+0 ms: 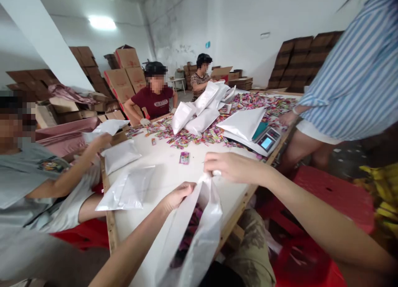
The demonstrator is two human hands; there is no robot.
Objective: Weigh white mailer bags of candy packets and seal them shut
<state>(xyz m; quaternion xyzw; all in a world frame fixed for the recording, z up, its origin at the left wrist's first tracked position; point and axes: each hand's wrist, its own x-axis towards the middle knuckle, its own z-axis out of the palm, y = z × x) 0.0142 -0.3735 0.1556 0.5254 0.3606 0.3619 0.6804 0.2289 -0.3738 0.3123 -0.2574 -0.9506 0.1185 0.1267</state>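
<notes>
White walls and stacked cardboard cartons (124,73) ring a pale worktable (168,175). At its near edge, the left hand (177,195) pinches one lip of a glossy white mailer bag (199,237), and the right hand (228,167) grips the opposite lip, fingers closed, holding the mouth open over bright sachets inside. Keeping both lips taut and level should stop spills. Beyond the bag lie a loose sachet (184,157), a digital scale (267,140) and a colourful heap of sachets (217,129).

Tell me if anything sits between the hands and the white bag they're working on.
Nothing visible does. The left hand and the right hand both grip the open mouth of the white bag directly. The single sweet packet lies apart on the table.
</notes>
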